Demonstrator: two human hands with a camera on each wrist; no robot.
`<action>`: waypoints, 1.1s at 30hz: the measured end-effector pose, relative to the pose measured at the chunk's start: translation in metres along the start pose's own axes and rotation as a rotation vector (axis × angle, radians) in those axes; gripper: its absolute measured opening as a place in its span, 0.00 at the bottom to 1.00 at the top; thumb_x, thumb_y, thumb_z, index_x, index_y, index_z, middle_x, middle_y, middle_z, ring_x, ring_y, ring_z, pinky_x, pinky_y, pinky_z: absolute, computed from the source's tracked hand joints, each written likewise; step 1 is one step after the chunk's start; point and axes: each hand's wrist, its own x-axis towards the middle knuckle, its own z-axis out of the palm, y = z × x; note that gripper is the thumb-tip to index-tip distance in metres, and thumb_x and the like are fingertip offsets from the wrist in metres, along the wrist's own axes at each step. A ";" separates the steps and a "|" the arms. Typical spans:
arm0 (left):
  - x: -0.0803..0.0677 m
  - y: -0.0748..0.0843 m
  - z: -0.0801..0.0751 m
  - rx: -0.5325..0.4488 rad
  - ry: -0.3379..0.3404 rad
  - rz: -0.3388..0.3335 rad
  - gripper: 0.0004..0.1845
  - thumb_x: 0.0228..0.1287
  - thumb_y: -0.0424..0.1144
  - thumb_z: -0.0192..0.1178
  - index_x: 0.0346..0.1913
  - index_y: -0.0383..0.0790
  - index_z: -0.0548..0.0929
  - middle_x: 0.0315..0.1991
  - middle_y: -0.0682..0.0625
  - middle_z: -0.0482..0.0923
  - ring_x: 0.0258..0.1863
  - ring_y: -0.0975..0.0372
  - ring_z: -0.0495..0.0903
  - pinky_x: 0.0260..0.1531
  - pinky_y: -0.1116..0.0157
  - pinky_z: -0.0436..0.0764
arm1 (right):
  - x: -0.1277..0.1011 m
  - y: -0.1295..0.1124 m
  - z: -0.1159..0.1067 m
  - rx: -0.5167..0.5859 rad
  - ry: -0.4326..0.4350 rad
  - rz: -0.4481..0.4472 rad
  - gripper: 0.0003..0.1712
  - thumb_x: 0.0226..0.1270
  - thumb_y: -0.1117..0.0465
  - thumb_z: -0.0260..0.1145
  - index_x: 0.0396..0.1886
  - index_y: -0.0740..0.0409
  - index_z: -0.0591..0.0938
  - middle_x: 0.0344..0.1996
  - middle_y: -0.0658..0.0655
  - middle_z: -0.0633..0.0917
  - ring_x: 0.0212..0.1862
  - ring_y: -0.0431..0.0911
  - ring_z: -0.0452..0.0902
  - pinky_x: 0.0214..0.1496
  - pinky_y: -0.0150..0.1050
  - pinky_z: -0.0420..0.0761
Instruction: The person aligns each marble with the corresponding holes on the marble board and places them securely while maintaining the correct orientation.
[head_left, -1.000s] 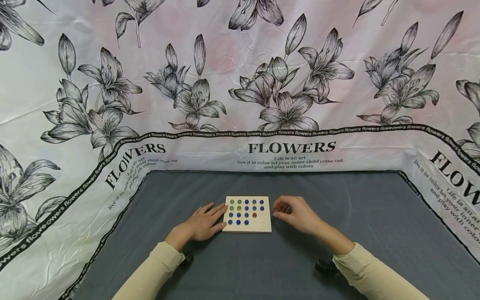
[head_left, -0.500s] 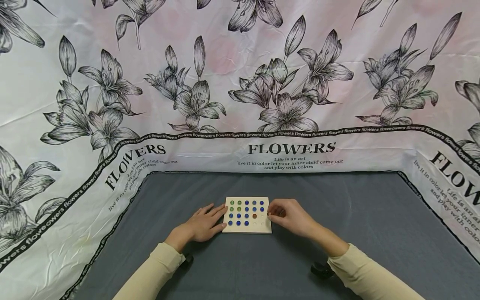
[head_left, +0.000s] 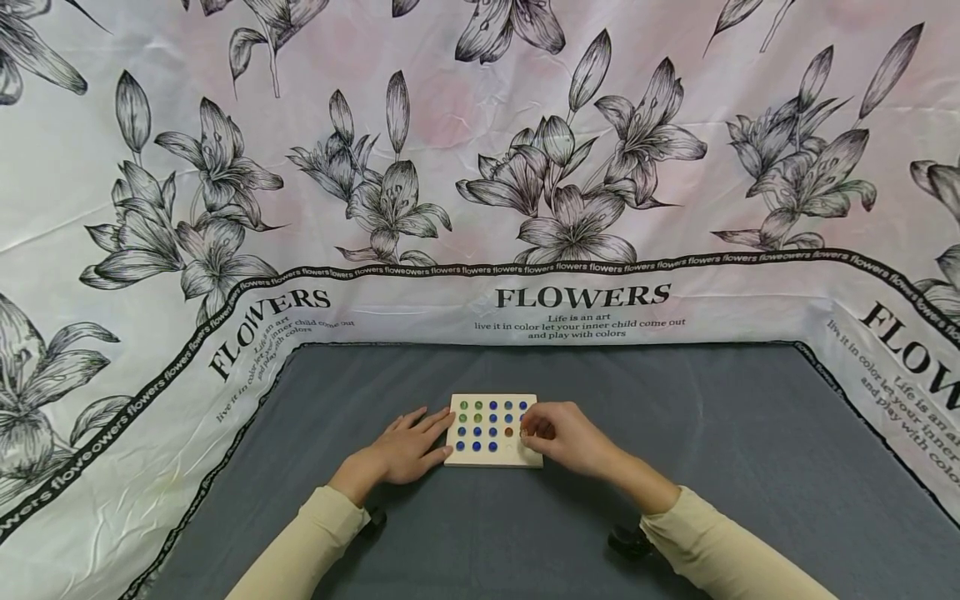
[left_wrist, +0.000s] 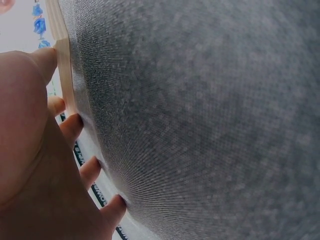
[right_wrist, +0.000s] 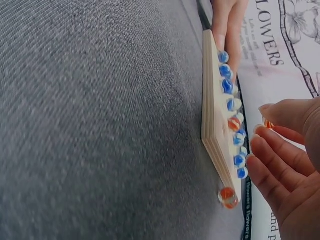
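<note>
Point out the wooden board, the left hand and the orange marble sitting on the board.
wooden board [head_left: 489,457], head view, bare near edge.
left hand [head_left: 405,447], head view, back of the hand.
orange marble [head_left: 509,432], head view, its top, in the third row.

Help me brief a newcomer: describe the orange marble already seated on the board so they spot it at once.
On the grey cloth lies a pale wooden board. The orange marble sits in its third row, just left of the right hand; the other seated marbles look blue or green.
</note>
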 end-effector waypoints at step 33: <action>0.000 -0.001 0.001 -0.001 0.022 0.009 0.33 0.83 0.57 0.44 0.83 0.50 0.56 0.82 0.52 0.52 0.81 0.43 0.49 0.76 0.38 0.50 | 0.008 -0.005 0.025 0.002 -0.055 0.028 0.03 0.65 0.69 0.73 0.37 0.61 0.86 0.30 0.49 0.85 0.31 0.35 0.79 0.36 0.34 0.81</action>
